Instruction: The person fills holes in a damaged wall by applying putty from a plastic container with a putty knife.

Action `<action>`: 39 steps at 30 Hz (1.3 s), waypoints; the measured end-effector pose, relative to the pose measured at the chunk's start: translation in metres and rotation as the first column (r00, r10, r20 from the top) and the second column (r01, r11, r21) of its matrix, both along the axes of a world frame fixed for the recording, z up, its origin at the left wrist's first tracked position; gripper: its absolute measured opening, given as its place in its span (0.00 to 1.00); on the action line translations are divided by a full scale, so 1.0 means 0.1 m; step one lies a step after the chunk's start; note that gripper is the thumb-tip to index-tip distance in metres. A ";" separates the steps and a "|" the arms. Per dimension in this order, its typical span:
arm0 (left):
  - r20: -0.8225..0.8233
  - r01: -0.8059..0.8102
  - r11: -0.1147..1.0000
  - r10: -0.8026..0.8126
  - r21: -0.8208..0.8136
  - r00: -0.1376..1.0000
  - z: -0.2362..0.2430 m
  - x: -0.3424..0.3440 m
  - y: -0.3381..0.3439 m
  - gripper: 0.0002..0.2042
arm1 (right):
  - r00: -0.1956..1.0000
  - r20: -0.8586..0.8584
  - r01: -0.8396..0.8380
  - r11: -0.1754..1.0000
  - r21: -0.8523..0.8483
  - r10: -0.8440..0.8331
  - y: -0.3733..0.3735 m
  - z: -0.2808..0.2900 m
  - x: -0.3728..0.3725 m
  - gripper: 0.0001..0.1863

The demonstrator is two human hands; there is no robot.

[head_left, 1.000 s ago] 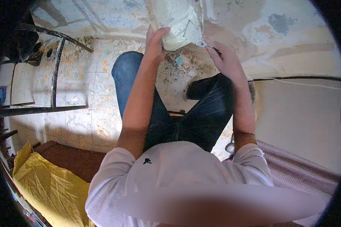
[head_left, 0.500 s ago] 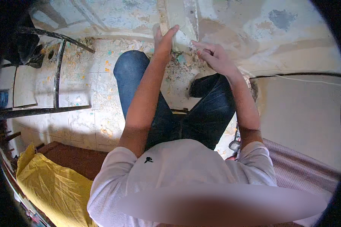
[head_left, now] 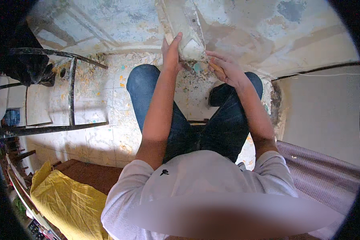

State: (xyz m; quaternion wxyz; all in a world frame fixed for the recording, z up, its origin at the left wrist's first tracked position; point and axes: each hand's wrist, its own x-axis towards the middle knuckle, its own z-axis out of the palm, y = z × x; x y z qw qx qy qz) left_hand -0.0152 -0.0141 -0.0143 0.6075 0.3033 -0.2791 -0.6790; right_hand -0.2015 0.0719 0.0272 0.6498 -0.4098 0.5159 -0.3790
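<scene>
A pale, plaster-smeared post (head_left: pixel 179 18) juts from the wall ahead of me. My left hand (head_left: pixel 172 54) grips its left edge low down, the thumb on the front face and the fingers round the side. Just to the right, my right hand (head_left: pixel 229 72) is closed around a wooden-handled tool (head_left: pixel 217 68), with the index finger stretched toward the post's lower right corner. The tool's working end is hard to make out against the pale surface. Below both hands, loose flakes and debris (head_left: pixel 196 74) cover the floor between my knees.
Patchy, scraped wall (head_left: pixel 248 36) spreads behind the hands. A dark metal frame (head_left: pixel 72 92) stands at left, near a black hanging cloth (head_left: pixel 26 56). Yellow cloth (head_left: pixel 68 200) lies over a brown surface at lower left. On the right are a white panel (head_left: pixel 324 116) and ribbed purplish fabric (head_left: pixel 320 172).
The view has shifted, so the wall and hands sit lower in the picture. My right hand has turned, and the wooden handle now shows in it. My left hand keeps its hold on the post.
</scene>
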 end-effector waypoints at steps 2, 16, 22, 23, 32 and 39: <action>-0.066 0.002 1.000 -0.001 0.010 0.998 0.01 0.04 0.00 0.26 | 0.989 0.144 0.036 0.997 0.062 -0.044 -0.01 -0.05 -0.03 0.20; -0.285 0.043 0.996 -0.020 0.074 0.958 -0.27 0.16 -0.14 0.29 | 0.912 0.372 0.260 0.947 -0.191 -0.175 -0.03 0.02 -0.08 0.21; -0.362 -0.095 0.990 0.126 0.103 0.923 -0.04 0.23 -0.04 0.26 | 0.740 0.605 0.533 0.805 -0.260 -0.294 -0.45 0.17 0.38 0.23; -0.231 -0.145 0.981 0.172 0.128 0.958 0.01 0.25 -0.03 0.30 | 0.728 0.616 0.572 0.762 -0.305 -0.300 -0.57 0.14 0.41 0.24; -0.267 -0.305 0.923 0.363 0.235 0.893 0.32 0.43 0.07 0.31 | 0.637 0.382 0.705 0.305 -0.640 -0.670 -1.81 -0.19 0.74 0.28; -0.328 -0.423 0.885 0.465 0.195 0.822 0.25 0.58 0.06 0.32 | 0.490 0.356 0.655 0.066 -0.753 -0.796 -2.41 -0.03 1.11 0.26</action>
